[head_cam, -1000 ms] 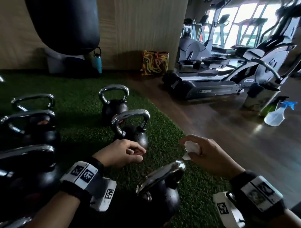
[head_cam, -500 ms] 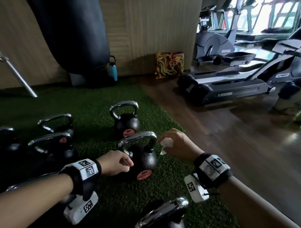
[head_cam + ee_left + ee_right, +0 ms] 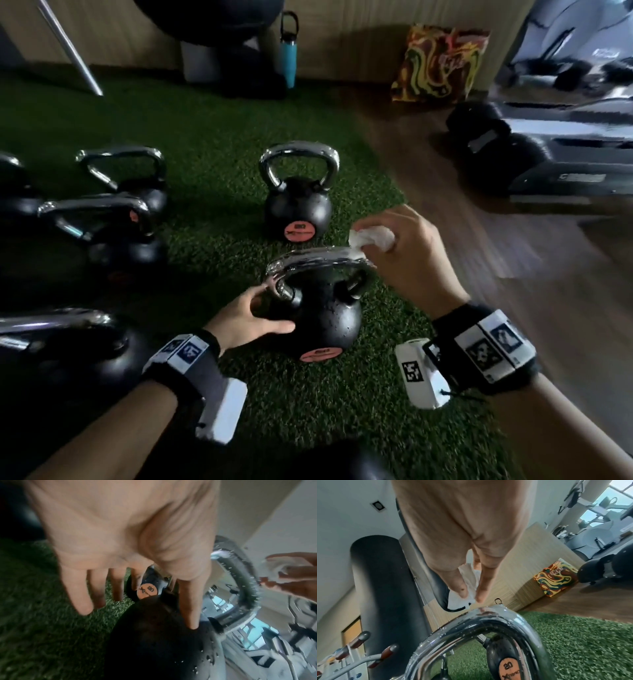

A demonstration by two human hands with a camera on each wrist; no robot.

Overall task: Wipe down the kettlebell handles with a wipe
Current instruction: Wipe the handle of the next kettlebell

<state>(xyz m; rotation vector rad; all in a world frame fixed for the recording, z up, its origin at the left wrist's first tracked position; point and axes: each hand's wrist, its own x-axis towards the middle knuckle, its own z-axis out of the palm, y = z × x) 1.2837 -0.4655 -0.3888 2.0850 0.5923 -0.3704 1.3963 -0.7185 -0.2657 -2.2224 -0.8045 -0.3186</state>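
A black kettlebell [image 3: 322, 318] with a wet chrome handle [image 3: 315, 262] stands on green turf in front of me. My left hand [image 3: 265, 310] is open against its left side; the thumb [image 3: 190, 609] touches the black body [image 3: 154, 635] and the fingers are spread. My right hand [image 3: 368, 245] pinches a crumpled white wipe [image 3: 373, 236] at the handle's right end. In the right wrist view the wipe [image 3: 465, 588] hangs just above the droplet-covered handle [image 3: 479, 626].
Another kettlebell [image 3: 298, 205] stands just behind, and several more [image 3: 113, 236] crowd the left side of the turf. Wooden floor [image 3: 513, 291] runs along the right, with a treadmill [image 3: 555, 164] beyond. A teal bottle [image 3: 288, 51] and a colourful bag [image 3: 440, 65] stand by the wall.
My view has dropped closer to the kettlebell. The left hand uncurled and spread against the bell's side. The right hand, still holding the wipe, came down to the handle's right end.
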